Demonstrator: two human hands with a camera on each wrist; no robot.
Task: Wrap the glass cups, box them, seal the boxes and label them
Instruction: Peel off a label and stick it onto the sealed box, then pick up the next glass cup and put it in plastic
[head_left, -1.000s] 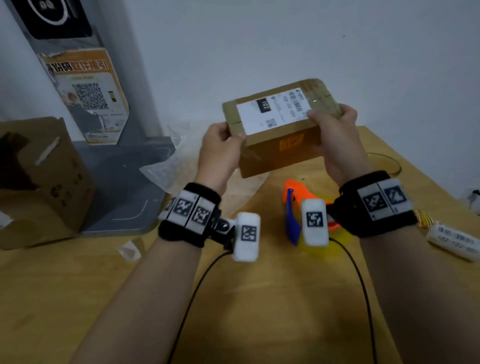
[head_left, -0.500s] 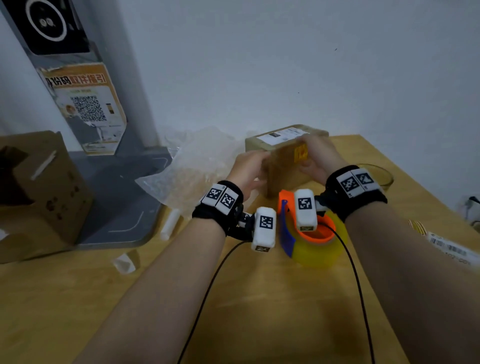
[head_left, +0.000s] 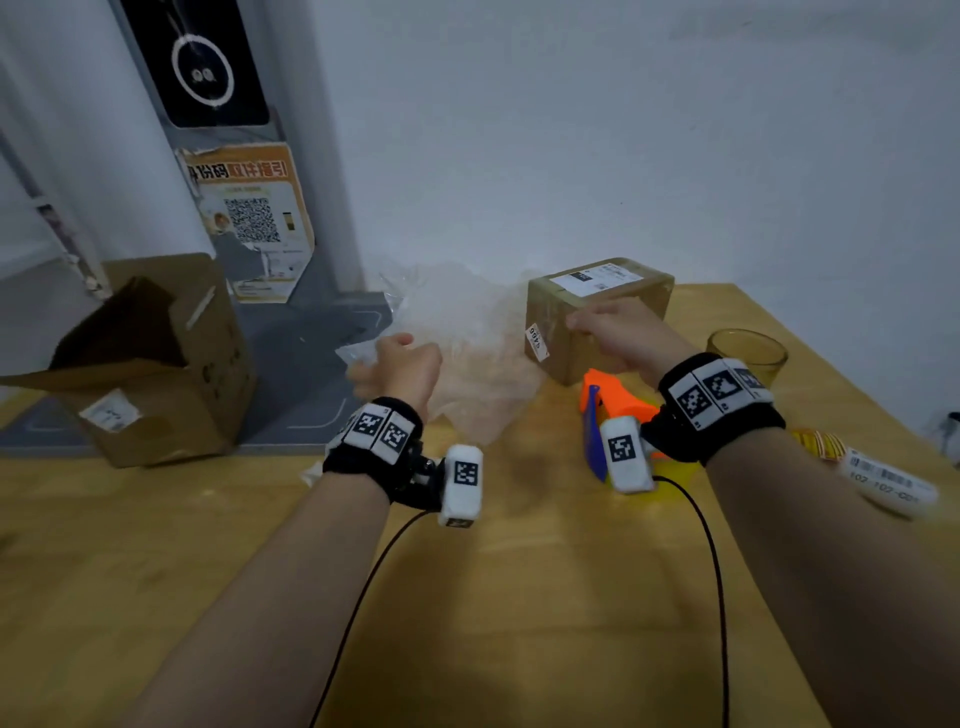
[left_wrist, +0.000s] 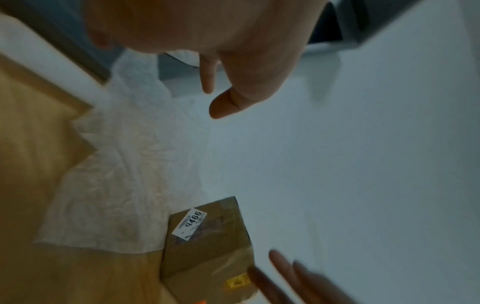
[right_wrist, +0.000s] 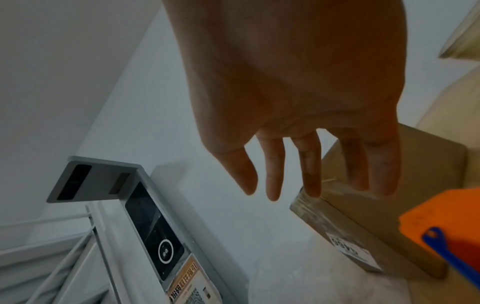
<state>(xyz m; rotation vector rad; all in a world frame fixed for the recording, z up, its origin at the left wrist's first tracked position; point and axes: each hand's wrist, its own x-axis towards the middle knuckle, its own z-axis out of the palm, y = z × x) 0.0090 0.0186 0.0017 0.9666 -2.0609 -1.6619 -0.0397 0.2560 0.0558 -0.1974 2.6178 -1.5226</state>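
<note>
The cup (head_left: 746, 352) stands just right of the box (head_left: 597, 322), nearer the empty, slack-fingered right hand (head_left: 621, 332) than the empty left hand (head_left: 402, 366).

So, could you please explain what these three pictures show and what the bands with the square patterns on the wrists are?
No machine here: a person works with bare hands. The black wristbands with square markers each carry a small camera. The wide picture comes from a head-worn camera; the other two look along each hand from the wrist.

On the light wooden table stands a taped brown cardboard box with white labels, beside crumpled clear plastic wrap, an orange and blue tape dispenser, an empty glass cup and a white label roll. A bigger open cardboard box sits at the left.

The left hand is loosely curled and holds nothing. The right hand has straight fingers near the small box; neither has a grip on anything.
</note>
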